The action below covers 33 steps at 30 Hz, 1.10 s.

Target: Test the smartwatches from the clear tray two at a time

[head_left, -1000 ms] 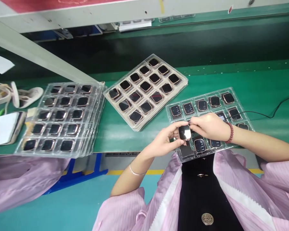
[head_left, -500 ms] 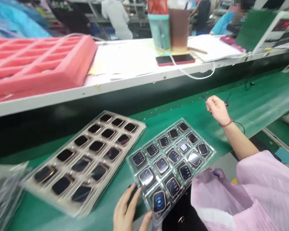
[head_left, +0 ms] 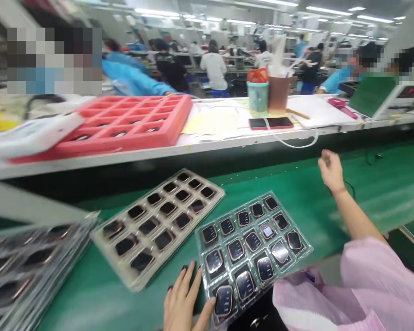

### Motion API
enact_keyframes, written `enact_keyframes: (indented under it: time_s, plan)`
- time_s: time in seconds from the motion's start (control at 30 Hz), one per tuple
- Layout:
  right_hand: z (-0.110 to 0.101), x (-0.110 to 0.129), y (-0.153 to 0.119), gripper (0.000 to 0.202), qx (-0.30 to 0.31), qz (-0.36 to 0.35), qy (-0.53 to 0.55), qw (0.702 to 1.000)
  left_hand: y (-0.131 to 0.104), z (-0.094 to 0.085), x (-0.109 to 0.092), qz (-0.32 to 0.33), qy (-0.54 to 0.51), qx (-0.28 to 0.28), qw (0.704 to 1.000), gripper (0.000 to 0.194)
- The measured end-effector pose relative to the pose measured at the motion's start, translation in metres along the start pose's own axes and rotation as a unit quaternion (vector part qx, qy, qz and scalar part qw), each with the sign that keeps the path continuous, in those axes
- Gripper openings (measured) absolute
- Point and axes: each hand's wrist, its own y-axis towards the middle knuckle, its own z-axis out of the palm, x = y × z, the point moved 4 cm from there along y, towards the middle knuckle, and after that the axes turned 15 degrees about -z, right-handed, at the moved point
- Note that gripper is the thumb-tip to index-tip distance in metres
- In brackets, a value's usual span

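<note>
My left hand (head_left: pixel 182 299) lies with fingers spread at the lower left corner of a clear plastic tray (head_left: pixel 309 249), the thumb against its edge. Rows of smartwatches with square faces sit in its pockets; several screens are lit, and one watch (head_left: pixel 267 230) shows a pale square pattern. Over the green bench, beyond the tray's far right side, my right hand (head_left: pixel 332 172) is closed with fingers curled. What it holds, if anything, is hidden. Left of the clear tray is a thicker whitish tray (head_left: pixel 133 282) of dark-screened watches.
A stack of watch trays (head_left: pixel 67 285) fills the lower left. On the raised shelf (head_left: pixel 214 146) are a pink foam tray (head_left: pixel 134 145), a phone (head_left: pixel 279 123) with a white cable, a teal cup (head_left: pixel 257 99) and a brown cup (head_left: pixel 278 96). Co-workers are beyond.
The view has tilted up and swung left, showing more of the room and the tray stack. The corner watch's blue graphic has given way to small marks. My right hand stays closed.
</note>
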Motion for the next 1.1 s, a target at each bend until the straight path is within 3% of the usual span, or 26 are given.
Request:
enact_keyframes:
  time_s: [0.07,0.13,0.17,0.23,0.33,0.43,0.53,0.6,0.7,0.8,0.93,1.03,1.1]
  plan:
    - [0.028,0.03,-0.051,0.026,0.125,-0.044,0.067,0.989,-0.002,-0.008,-0.021,-0.027,-0.021,0.028,0.999,0.062]
    - [0.046,0.05,-0.107,0.033,0.25,-0.065,0.108,0.96,0.003,-0.015,-0.04,-0.046,-0.046,0.074,0.995,0.061]
    - [0.048,0.054,-0.131,0.038,0.273,-0.06,0.111,0.954,0.007,-0.019,-0.048,-0.05,-0.062,0.088,0.993,0.062]
    - [0.048,0.05,-0.162,0.045,0.257,-0.024,0.112,0.96,0.014,-0.025,-0.062,-0.042,-0.099,0.104,0.989,0.066]
    - [0.045,0.037,-0.174,0.057,0.208,0.078,0.195,0.955,0.019,-0.031,-0.077,-0.021,-0.161,0.108,0.981,0.071]
    - [0.047,0.04,-0.148,0.072,0.181,0.145,0.247,0.941,0.023,-0.041,-0.082,-0.014,-0.207,0.07,0.976,0.076]
    - [0.07,0.072,-0.091,0.071,0.204,0.1,0.28,0.933,0.037,-0.062,-0.065,-0.032,-0.21,-0.009,0.977,0.072]
    - [0.103,0.106,-0.046,0.066,0.215,0.043,0.321,0.921,0.055,-0.081,-0.042,-0.055,-0.191,-0.066,0.978,0.067]
    - [0.175,0.163,0.015,0.055,0.276,-0.057,0.338,0.898,0.087,-0.108,0.001,-0.091,-0.149,-0.133,0.976,0.061]
    - [0.245,0.212,0.055,0.045,0.334,-0.137,0.311,0.879,0.112,-0.118,0.041,-0.148,-0.099,-0.138,0.974,0.055]
    - [0.3,0.246,0.074,0.036,0.361,-0.183,0.293,0.866,0.117,-0.112,0.076,-0.204,-0.05,-0.105,0.972,0.059]
    - [0.317,0.248,0.073,0.041,0.367,-0.195,0.271,0.868,0.13,-0.122,0.086,-0.217,-0.012,-0.113,0.97,0.075]
    - [0.322,0.244,0.069,0.046,0.367,-0.196,0.252,0.874,0.159,-0.136,0.085,-0.21,0.052,-0.1,0.971,0.074]
